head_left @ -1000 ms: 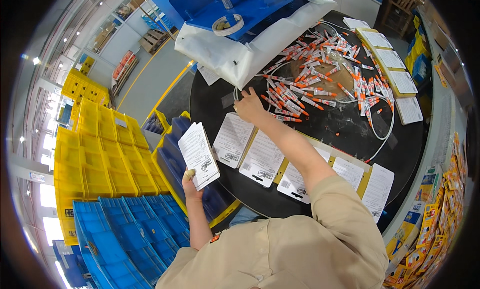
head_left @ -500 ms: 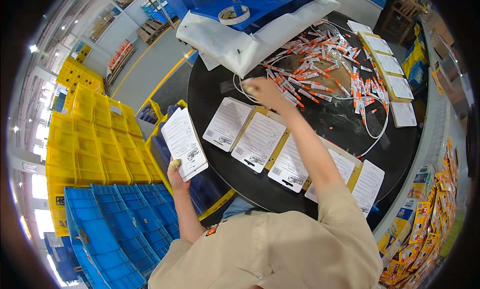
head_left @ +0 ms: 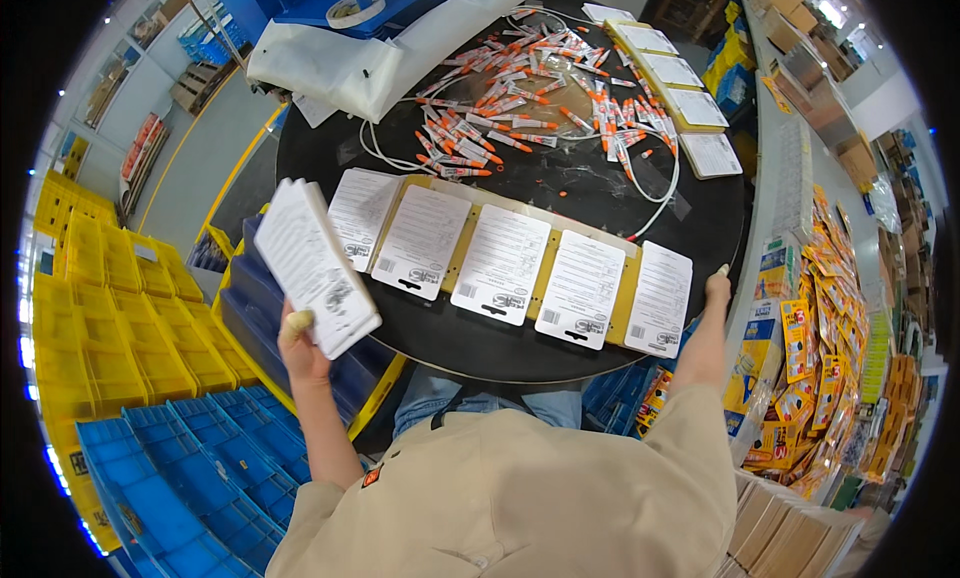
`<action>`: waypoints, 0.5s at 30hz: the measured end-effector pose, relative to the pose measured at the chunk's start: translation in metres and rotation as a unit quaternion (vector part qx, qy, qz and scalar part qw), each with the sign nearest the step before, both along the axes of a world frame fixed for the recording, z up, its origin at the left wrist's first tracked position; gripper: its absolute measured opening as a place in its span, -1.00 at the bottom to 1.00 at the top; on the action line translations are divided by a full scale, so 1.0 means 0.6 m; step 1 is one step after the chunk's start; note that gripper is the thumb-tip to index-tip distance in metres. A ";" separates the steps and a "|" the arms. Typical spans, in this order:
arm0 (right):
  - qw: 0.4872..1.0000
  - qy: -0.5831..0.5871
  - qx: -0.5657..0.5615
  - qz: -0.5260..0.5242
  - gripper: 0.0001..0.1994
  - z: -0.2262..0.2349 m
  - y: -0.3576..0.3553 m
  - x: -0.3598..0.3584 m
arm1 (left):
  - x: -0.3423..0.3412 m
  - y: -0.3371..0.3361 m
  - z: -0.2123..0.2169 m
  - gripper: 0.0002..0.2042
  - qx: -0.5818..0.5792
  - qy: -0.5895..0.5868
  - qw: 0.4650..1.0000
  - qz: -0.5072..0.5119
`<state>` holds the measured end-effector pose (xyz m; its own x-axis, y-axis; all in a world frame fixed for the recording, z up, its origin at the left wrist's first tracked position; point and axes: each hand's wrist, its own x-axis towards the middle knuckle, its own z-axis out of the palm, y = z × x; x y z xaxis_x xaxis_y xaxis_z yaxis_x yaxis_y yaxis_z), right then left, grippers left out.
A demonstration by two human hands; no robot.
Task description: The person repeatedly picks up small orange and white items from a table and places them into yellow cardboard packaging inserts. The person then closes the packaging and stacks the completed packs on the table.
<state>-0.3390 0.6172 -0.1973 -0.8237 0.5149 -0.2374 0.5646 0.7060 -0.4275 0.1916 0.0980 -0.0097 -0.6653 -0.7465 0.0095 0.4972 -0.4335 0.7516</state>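
My left hand (head_left: 300, 340) grips a stack of white printed blister cards (head_left: 318, 268), thumb on the front, held up left of the round black table (head_left: 470, 350). At the table's right edge is my right hand (head_left: 717, 286), its thumb showing and its other fingers hidden; I cannot tell whether it grips the rim. Between the hands, several white cards (head_left: 500, 263) lie in a row on a yellow fixture (head_left: 458, 240), with hanger slots toward me. Behind them is a loose heap of small white tubes with orange caps (head_left: 530, 93).
A second yellow fixture (head_left: 628, 40) with white cards stands along the table's far right. A white hose (head_left: 655, 216) loops round the tubes. Yellow crates (head_left: 130, 343) and blue crates (head_left: 190, 468) are stacked at left. Packaged goods (head_left: 815, 348) lie on the right.
My right hand has moved from beside the tubes, past the cards, to the table's right edge. The view has shifted right; my left hand still holds its stack.
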 end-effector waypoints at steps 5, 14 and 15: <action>0.993 0.095 -0.047 -0.049 -0.37 -0.022 -0.025 0.132 | -0.101 0.122 -0.011 -0.40 -0.047 -0.100 0.989 -0.100; 0.927 -0.023 -0.363 0.092 -0.50 0.036 -0.220 0.612 | -0.180 0.286 -0.064 -0.35 -0.052 -0.170 0.959 -0.219; 0.876 -0.123 -0.441 0.152 -0.52 0.057 -0.216 0.633 | -0.174 0.292 -0.071 -0.34 -0.072 -0.200 0.952 -0.219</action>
